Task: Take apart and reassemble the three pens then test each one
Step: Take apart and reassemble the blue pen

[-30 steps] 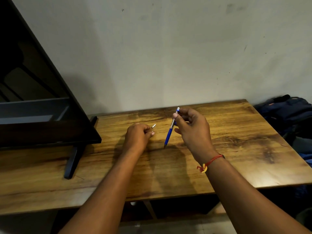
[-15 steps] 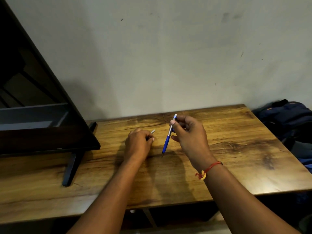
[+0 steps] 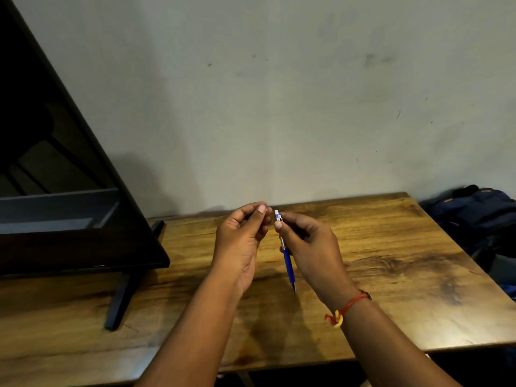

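My right hand (image 3: 312,247) grips a blue pen (image 3: 287,263) by its silver upper half. The pen stands nearly upright above the wooden table (image 3: 391,275), tip down and white-and-blue top end up. My left hand (image 3: 240,238) is raised right beside the pen's top, thumb and fingertips pinched together on a small pen part that is almost hidden between them. The two hands nearly touch at the pen's top. No other pens are in view.
A dark flat screen (image 3: 55,191) on a black stand foot (image 3: 120,300) takes up the table's left side. A dark blue backpack (image 3: 474,216) lies off the table's right edge. A plain wall stands behind the table.
My left hand has lifted off the table and moved right to the pen's top, carrying the small silver part. My right hand has turned the pen more upright.
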